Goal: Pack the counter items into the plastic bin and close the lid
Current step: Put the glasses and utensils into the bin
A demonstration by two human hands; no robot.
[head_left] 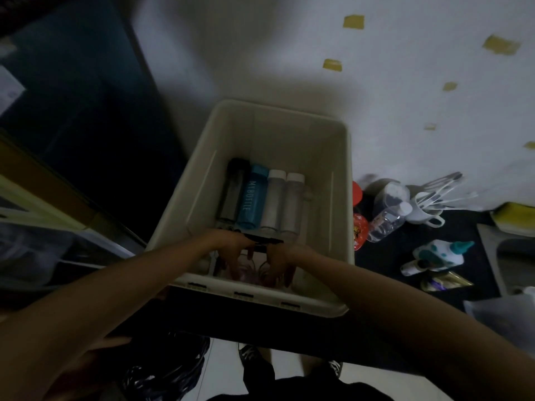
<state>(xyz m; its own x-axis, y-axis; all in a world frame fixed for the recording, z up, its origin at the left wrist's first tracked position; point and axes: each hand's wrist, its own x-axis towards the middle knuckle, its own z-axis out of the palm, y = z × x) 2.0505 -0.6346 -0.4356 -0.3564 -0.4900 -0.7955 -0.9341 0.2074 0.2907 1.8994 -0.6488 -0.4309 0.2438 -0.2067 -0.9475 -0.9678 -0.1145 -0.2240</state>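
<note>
Both hands down inside plastic bin [341,180] at near wall — left hand [231,250], right hand [279,260], fingers curled downward among dim pinkish items; actual grasp cannot tell. Further in: 4 bottles [262,201] packed side by side. Beyond bin, on counter [463,241]: clear bottle [388,215], utensil cup [425,209], spotted bottle [437,253] — unpacked. Lid not visible. Roughly halfway.

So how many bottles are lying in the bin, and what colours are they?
Black bottle: 1
Blue bottle: 1
Clear bottles with white caps: 2
Total in the bin: 4
Both hands are low in the bin's near end, so something more may be hidden there.
</note>
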